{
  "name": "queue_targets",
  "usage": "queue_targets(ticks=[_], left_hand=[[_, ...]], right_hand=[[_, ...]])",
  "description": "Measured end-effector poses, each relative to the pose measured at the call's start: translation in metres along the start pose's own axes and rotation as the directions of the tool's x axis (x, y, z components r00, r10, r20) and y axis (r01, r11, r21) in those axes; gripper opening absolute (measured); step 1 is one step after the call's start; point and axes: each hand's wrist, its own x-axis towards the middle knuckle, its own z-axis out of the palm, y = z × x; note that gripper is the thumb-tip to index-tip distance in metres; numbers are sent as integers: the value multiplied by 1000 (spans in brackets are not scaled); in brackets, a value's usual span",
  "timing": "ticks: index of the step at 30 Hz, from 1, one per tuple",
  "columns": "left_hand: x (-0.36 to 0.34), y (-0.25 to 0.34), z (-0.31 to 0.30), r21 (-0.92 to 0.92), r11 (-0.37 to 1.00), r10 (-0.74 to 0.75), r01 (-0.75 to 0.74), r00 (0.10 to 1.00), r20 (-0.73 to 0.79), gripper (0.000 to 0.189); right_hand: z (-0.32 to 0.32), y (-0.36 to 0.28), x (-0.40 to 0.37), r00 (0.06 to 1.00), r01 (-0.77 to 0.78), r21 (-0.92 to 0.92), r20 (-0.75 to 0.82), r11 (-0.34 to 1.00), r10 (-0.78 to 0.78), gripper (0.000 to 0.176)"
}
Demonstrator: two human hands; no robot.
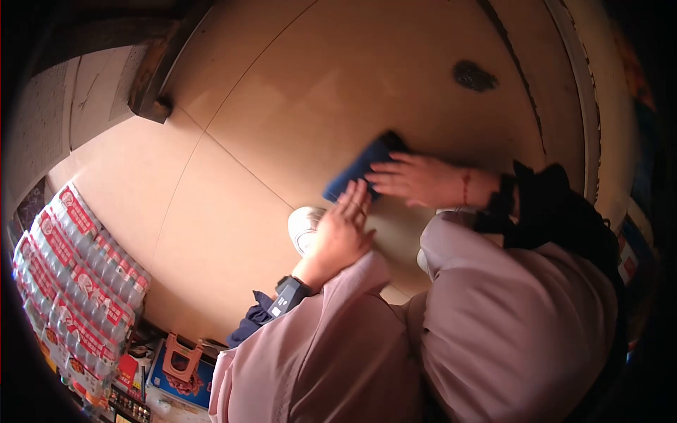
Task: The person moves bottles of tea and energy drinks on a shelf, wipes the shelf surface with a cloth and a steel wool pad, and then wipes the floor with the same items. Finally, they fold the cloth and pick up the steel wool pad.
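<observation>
A dark blue, elongated bundle (363,167) that looks like rolled or folded cloth lies slantwise on the tan tiled floor, its far end darker. My left hand (345,227) touches its near end with the fingers stretched out. From the right, my right hand (405,178) lies against its side, fingers spread and slightly blurred. The fingertips of both hands are close together. The bundle's underside is hidden.
Packs of bottles with red and white labels (81,282) stand at the left. A pink plastic stool (182,361) is at the lower left. Dark wooden furniture (151,81) rises at the upper left. A white shoe (303,229) and a dark floor patch (474,76) show.
</observation>
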Motion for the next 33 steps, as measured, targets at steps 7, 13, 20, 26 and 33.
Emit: queue_targets(ticks=[7, 13, 20, 26, 33], left_hand=[[-5, 2, 15, 193, 960, 193, -203, 979, 70, 59], [-9, -37, -26, 155, 982, -88, 106, 989, -119, 50], [6, -110, -113, 282, 880, -281, 382, 898, -339, 44], [10, -95, -94, 259, 878, -299, 403, 883, -361, 59], [-2, -3, -3, 308, 938, -115, 159, 981, -156, 63]], right_hand=[[6, -17, -18, 995, -56, 4, 81, 998, 55, 68], [-4, 10, 54, 992, -61, -81, -116, 995, 52, 71], [-49, 56, 172, 964, -145, -204, -249, 968, 92, 67], [-51, 55, 163, 973, -135, -260, -216, 956, 79, 68], [-13, 2, 46, 998, -57, -199, -46, 978, 49, 64]])
